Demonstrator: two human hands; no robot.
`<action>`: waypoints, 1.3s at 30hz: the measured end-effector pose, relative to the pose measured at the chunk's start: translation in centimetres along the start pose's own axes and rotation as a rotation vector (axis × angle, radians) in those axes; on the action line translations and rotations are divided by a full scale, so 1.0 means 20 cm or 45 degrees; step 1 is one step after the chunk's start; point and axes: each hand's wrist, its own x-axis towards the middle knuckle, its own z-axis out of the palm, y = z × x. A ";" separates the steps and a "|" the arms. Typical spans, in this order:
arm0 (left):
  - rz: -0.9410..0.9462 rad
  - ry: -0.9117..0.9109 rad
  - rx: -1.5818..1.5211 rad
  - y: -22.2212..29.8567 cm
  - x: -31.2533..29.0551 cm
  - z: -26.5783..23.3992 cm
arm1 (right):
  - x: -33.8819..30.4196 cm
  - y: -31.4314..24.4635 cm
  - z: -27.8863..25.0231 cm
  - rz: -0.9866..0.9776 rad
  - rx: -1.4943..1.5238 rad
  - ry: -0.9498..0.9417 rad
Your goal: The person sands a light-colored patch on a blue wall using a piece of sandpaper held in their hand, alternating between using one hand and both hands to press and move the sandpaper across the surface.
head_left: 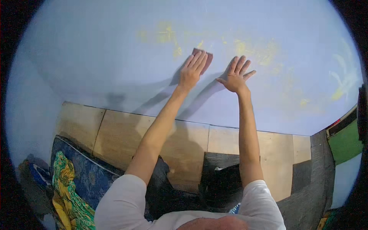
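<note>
My left hand (189, 76) lies against a pale blue wall (115, 53), its fingers extended over a reddish-brown piece of sandpaper (208, 63). The palm and fingers cover part of the sheet, and its edges show at the top and on the right. To the right, my right hand (236, 81) rests on the wall with fingers and thumb spread, holding nothing. Yellowish worn patches (166, 34) mark the wall above the left hand. More yellow patches (264, 55) spread above and to the right of the right hand.
Light wooden boards (115, 130) run along the foot of the wall. At the lower left lie a dark blue patterned mattress (86, 168) and a yellow-green cloth (69, 191). A black item (226, 182) sits below my right forearm. At the right edge is a green panel (347, 142).
</note>
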 end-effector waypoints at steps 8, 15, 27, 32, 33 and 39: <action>-0.062 -0.111 -0.110 0.08 -0.28 0.18 | 0.03 0.00 0.07 -0.002 -0.055 0.014; -0.134 -0.048 -0.181 0.15 0.01 0.09 | 0.00 0.01 0.06 0.039 -0.037 -0.043; 0.082 -0.158 0.017 0.07 -0.41 0.19 | 0.00 0.00 0.06 0.034 -0.071 -0.056; 0.133 -0.143 -0.022 0.03 -0.35 0.10 | -0.02 -0.04 0.06 0.025 -0.013 -0.028; 0.135 -0.137 -0.028 0.03 -0.34 0.09 | -0.04 -0.06 0.05 0.034 -0.009 -0.045; 0.126 -0.098 0.039 0.05 -0.20 0.05 | -0.08 -0.04 0.09 0.036 -0.039 -0.056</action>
